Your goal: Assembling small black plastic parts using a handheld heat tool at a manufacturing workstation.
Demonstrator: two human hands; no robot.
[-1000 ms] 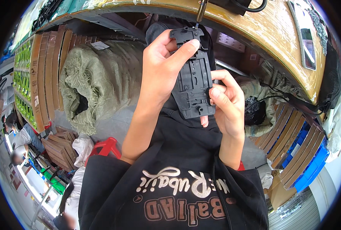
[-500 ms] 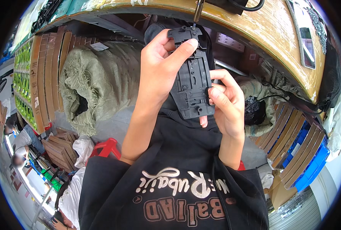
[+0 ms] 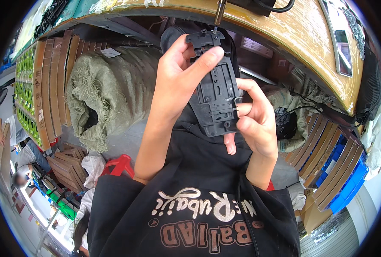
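Observation:
Both hands hold a black plastic housing (image 3: 219,94), long and ribbed, with slots and screw posts on the side facing up. My left hand (image 3: 179,79) grips its far end, thumb lying across the top and fingers at the left edge. At the near right edge, my right hand (image 3: 259,124) closes on the housing, with one fingertip showing below its near end. The tip of a slim metal driver (image 3: 218,15) comes down from the upper edge onto a screw post at the housing's far corner; contact is too small to confirm.
A worn wooden workbench (image 3: 301,38) curves across the far side, with a phone-like flat device (image 3: 343,49) on it. Woven sacks (image 3: 126,85) stand at left and right. Cardboard stacks (image 3: 55,81), blue bins (image 3: 349,188) and a red stool (image 3: 117,167) surround me. Other people are at far left.
The housing's near end has moved slightly toward me and right. My right hand has shifted down along its edge, while my left thumb has slid a little farther right.

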